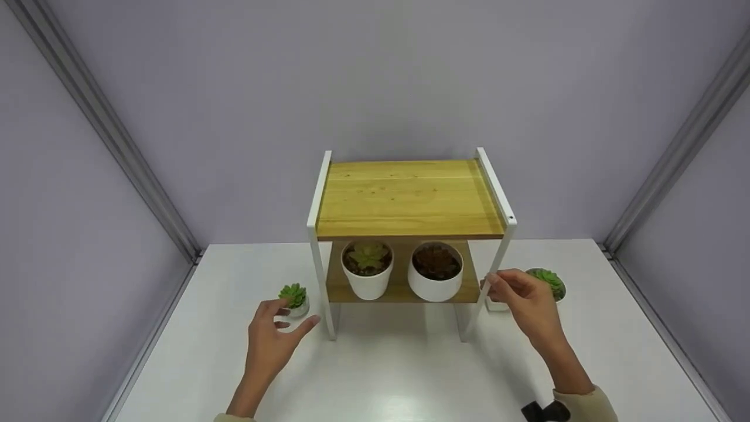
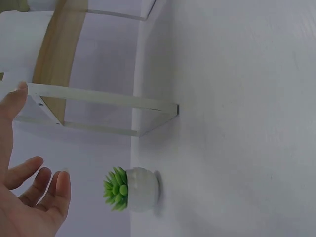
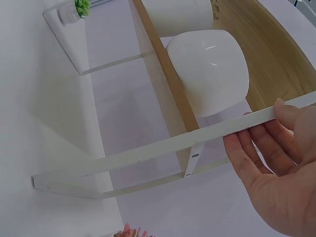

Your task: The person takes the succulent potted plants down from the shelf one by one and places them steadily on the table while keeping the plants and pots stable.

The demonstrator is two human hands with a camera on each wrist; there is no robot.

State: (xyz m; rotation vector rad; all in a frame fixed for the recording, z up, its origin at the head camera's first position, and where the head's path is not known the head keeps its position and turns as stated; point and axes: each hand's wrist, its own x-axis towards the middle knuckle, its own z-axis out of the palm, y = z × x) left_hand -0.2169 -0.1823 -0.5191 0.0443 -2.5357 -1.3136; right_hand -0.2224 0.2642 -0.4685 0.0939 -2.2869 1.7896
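Observation:
A two-tier shelf rack with wooden boards and white metal side frames stands on the table. My right hand grips its right front post, thumb on one side and fingers behind. On the left, my left hand is held with fingers spread and loosely bent, thumb by the left front post, holding nothing. Just past its fingers sits a small green succulent in a white pot. The lower board carries a green succulent in a white pot and a dark succulent in a wider white pot.
Beyond my right hand, a green succulent stands partly hidden. A pinkish plant shows at the bottom of the right wrist view. Grey-white walls enclose the white table at the back and sides.

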